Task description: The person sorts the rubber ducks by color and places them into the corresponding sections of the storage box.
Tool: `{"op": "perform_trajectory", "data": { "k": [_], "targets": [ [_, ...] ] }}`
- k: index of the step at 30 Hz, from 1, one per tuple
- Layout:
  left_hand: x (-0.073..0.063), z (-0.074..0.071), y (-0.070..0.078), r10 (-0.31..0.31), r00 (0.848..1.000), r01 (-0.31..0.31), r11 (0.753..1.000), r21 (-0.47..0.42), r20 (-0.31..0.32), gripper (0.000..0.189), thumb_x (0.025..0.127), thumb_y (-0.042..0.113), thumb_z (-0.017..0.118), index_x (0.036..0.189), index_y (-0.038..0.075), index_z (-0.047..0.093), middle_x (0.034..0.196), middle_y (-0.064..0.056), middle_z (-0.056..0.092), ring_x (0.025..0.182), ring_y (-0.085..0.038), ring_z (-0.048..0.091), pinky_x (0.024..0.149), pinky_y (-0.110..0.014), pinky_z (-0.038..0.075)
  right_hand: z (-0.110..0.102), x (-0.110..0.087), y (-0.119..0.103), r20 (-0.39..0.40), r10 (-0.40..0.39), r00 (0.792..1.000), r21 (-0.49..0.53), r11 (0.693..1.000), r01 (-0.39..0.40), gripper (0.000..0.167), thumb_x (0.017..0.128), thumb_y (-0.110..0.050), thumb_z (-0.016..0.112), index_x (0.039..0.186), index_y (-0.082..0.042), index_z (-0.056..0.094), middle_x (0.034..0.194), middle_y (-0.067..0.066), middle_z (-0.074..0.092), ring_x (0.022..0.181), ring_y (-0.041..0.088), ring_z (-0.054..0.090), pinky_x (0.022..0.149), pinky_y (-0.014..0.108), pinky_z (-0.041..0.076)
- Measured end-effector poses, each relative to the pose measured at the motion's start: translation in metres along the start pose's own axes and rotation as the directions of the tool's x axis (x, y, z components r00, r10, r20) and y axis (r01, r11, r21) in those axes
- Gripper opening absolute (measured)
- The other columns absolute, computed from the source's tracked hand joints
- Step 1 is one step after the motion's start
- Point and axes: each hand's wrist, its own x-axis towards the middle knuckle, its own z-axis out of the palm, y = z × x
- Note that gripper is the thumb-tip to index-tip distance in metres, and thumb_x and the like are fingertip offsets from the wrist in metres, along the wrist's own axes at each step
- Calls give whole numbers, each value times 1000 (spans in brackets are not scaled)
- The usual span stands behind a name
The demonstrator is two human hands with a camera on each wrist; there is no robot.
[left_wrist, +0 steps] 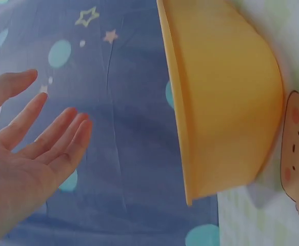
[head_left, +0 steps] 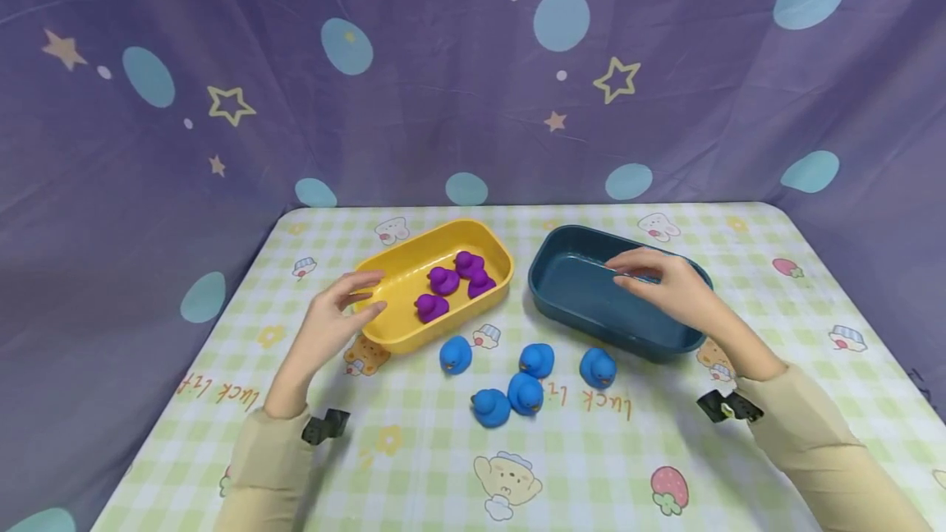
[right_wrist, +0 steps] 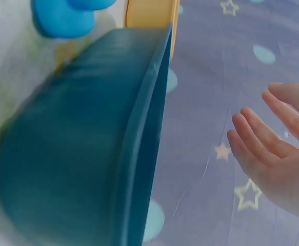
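My left hand (head_left: pixel 342 312) hovers by the left end of the yellow bin (head_left: pixel 399 341), fingers and thumb apart with nothing between them. In the left wrist view that hand (left_wrist: pixel 41 148) is clear of the yellow wall (left_wrist: pixel 226 102). Several purple rubber ducks (head_left: pixel 444 280) lie inside the yellow bin. Over the right part of the dark teal bin (head_left: pixel 584 314) hangs my right hand (head_left: pixel 668 286), its fingers loosely bent and holding nothing. The right wrist view shows this hand (right_wrist: pixel 277 148) apart from the teal wall (right_wrist: pixel 82 138). No ducks show inside the teal bin.
Several blue rubber ducks lie on the checked tablecloth in front of the bins, among them one at left (head_left: pixel 456 355), one at right (head_left: pixel 598 368) and a close group (head_left: pixel 525 394). A purple patterned curtain (head_left: pixel 458 105) hangs behind the table.
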Motion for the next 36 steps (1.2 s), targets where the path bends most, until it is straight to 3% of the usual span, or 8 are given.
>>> {"op": "perform_trajectory", "data": {
  "k": [7,15,24,32,36],
  "targets": [
    [5,14,11,9,991,-14,999,32,133,37,79,5,64,115,2,56,115,-10,56,106,-24,51,90,-37,42,-14,-20,14,-106,93,990,4,996,-93,26,85,-12,58,111,-6,60,112,12,56,95,-7,51,74,8,42],
    [9,34,13,72,964,-87,995,45,255,34,75,0,65,109,3,60,110,-10,59,102,-22,53,85,-42,45,-22,-40,30,-189,223,956,-16,973,-230,27,85,-19,58,111,-11,60,108,5,58,92,-6,51,74,5,40],
    [5,48,14,48,924,-97,989,112,380,35,76,3,65,110,0,58,109,-10,59,100,-25,54,86,-41,45,-26,-56,49,-264,226,938,26,974,-227,29,85,-15,59,112,-5,59,107,-7,56,95,-5,49,81,5,38],
    [2,56,12,13,887,-93,984,152,461,35,78,7,66,112,4,58,112,-10,59,101,-25,54,87,-38,44,-24,-74,128,-310,249,918,117,968,-223,35,83,-18,61,117,-10,58,118,-2,54,105,-2,47,81,6,38],
    [0,61,9,-3,874,-90,982,166,486,35,77,8,66,111,4,59,112,-10,59,101,-24,53,87,-39,44,-21,-78,158,-338,296,894,97,955,-280,38,82,-24,62,119,-17,57,122,-2,51,108,0,45,80,4,38]
  ]
}}
